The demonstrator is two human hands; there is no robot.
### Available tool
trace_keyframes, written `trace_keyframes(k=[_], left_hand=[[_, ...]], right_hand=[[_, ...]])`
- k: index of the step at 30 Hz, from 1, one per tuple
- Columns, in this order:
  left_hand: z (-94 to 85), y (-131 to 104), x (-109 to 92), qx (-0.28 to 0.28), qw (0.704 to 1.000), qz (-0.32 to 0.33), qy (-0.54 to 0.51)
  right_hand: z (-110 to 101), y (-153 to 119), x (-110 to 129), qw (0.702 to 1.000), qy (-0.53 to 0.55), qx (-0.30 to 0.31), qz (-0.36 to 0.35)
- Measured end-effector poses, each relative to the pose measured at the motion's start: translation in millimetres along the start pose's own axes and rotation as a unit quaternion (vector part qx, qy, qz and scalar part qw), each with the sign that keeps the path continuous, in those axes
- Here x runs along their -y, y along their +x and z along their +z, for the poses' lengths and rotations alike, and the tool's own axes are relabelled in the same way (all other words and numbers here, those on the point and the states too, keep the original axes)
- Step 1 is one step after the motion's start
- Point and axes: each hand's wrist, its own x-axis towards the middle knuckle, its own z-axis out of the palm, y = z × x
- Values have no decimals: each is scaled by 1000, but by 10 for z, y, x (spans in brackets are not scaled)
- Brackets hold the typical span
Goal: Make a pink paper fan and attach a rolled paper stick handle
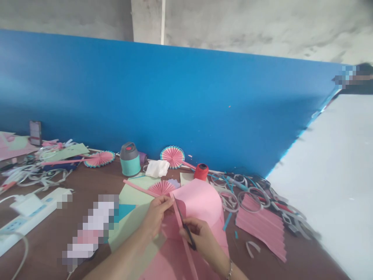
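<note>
Pink paper [201,198] lies in front of me, its upper part curving up. My left hand [159,214] pinches the paper's upper left edge between thumb and fingers. Dark-handled scissors [189,234] are in my right hand [199,237], their blades pointing up and away along a narrow pink strip [189,256] at the paper's edge. The blade tips are close to my left fingertips. Behind my hands lies a pleated pink rosette [162,188], with a pink strip beside it. Green sheets [131,194] spread under and left of my left forearm.
A teal jar [130,160], a white tissue [157,168] and a red thread spool [201,171] stand along the back. Pleated pink paper [262,225] and coiled strips [253,199] lie right. A power strip [43,208] is left. A blue partition [175,97] rises behind.
</note>
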Motion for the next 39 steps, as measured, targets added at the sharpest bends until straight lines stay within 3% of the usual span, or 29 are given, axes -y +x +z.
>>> trace_keyframes(k=[14, 17, 21, 24, 28, 33, 39], left_hand=[[-6, 1, 83, 34, 999, -23, 7], [-14, 7, 76, 37, 999, -20, 19], [-76, 72, 45, -19, 1000, -12, 20], [-128, 124, 41, -55, 998, -19, 7], [-160, 148, 62, -66, 998, -24, -3], [-158, 149, 96, -53, 998, -21, 32], [-102, 127, 192, 36, 992, -65, 103]], right_hand=[[19, 18, 58, 1000, -3, -14, -13], [-37, 35, 71, 998, 7, -62, -2], [-298, 95, 49, 983, -24, -181, 14], [-567, 128, 19, 960, -138, -244, 18], [-763, 116, 2, 887, -401, -224, -41], [-606, 70, 14, 833, -521, -179, -49], [-453, 89, -54, 781, -592, -197, -32]])
